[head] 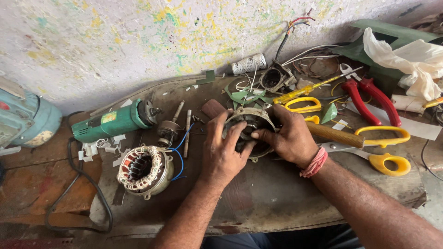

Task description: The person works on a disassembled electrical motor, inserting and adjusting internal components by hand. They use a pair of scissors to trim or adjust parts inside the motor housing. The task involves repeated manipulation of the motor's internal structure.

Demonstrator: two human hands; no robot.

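Both my left hand (223, 150) and right hand (286, 136) grip the bare motor shell (251, 121), fingers inside, while the wound coil (144, 169) sits finished on the desk (277, 193).

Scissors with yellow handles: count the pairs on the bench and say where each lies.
2. One pair of scissors lies just behind the right hand, partly hidden by it. A larger pair of scissors lies right of that wrist. Clutter may hide others.

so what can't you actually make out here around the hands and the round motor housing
Head view only:
- Inside of the round motor housing: covered by the left hand and right hand.
- Right fingertips: tucked into the housing.
- Blue machine: cut off by the left edge.
- Wooden handle: its head hidden behind the right hand.
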